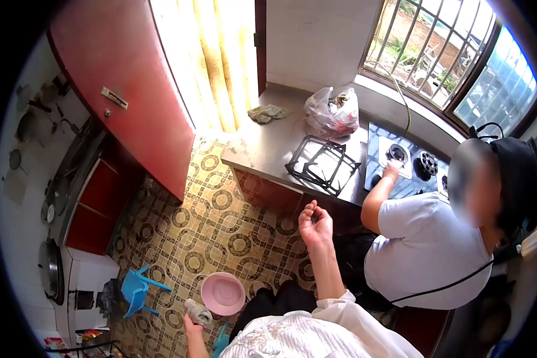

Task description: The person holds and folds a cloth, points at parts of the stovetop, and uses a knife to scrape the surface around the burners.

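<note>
My left hand (193,328), low in the view, is closed on a crumpled pale rag (198,311) beside a pink basin on the floor. My right hand (316,228) is raised before the counter's front edge, palm up, fingers slightly curled and thumb apart. No object shows in it. Nearest to it on the counter is a black pan-support grate (325,165). Right of that, a co-worker in a white T-shirt (429,250) reaches a hand (392,170) to a burner of the glass gas hob (406,188); what that hand holds is too small to tell.
The pink basin (223,294) and a small blue stool (138,292) stand on the patterned floor. A plastic bag (333,113) and another rag (268,113) lie on the steel counter (250,146). A red door (119,89) stands ajar at left. The co-worker is close on my right.
</note>
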The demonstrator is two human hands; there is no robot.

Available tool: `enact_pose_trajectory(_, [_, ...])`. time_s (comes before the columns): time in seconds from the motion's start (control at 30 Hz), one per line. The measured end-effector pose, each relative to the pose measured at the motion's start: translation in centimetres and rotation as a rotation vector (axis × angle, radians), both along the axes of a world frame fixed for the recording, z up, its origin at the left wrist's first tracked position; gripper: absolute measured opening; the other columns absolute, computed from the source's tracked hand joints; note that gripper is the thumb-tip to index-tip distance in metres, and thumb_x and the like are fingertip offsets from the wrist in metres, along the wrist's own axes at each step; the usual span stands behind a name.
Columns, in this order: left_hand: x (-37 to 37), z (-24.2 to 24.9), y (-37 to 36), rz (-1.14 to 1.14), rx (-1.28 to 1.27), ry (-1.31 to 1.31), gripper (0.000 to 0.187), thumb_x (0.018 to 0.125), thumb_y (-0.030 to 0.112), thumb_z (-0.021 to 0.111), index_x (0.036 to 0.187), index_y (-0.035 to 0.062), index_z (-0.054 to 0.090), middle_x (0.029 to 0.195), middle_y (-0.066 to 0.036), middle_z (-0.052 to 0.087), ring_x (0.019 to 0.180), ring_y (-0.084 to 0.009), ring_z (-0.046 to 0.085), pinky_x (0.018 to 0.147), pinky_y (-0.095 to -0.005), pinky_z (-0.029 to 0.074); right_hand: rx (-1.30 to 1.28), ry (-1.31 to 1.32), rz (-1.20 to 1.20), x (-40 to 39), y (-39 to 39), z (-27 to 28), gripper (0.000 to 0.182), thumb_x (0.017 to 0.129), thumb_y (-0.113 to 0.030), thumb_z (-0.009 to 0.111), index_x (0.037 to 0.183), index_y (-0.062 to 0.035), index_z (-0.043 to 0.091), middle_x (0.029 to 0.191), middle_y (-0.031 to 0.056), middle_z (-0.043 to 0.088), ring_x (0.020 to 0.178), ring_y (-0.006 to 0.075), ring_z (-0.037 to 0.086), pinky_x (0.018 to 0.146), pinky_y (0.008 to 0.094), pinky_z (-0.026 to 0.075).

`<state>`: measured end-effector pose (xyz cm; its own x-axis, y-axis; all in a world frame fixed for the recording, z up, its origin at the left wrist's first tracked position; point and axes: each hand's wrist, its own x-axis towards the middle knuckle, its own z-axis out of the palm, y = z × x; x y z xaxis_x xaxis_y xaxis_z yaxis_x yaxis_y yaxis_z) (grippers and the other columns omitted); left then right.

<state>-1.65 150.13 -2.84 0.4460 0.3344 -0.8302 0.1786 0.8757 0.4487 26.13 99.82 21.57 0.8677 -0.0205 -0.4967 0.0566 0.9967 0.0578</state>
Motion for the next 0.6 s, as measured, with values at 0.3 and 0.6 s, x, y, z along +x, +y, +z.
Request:
enact_pose_trajectory(0.3, [9.5,0.1,0.3,-0.194,-0.044,0.081,0.033,0.1,0.033,0.044,0.115,0.0126,0.066,0.113,-0.005,0.069,0.101,-0.0253,0.066,0.09,-0.0467,0.052,-0.425,-0.04,-0.5,20.7,-14.9,6.6,0.029,0.101,-0.013,0.036,0.1,0.0024,0.06,0.083,0.0096,0.062,0.068,0.0179,0.059,0.058,0.026,0.052])
enact_pose_trajectory(0.6, [14.4,1.4,1.4,0.054,-0.049,0.179,0.038,0.099,0.032,0.039,0.114,0.0093,0.065,0.11,-0.009,0.068,0.1,-0.0301,0.065,0.087,-0.0493,0.054,-1.089,-0.059,-0.885,41.0,-23.3,17.4,0.028,0.104,-0.014,0.032,0.104,0.006,0.052,0.085,0.0151,0.063,0.071,0.0222,0.065,0.067,0.0307,0.059])
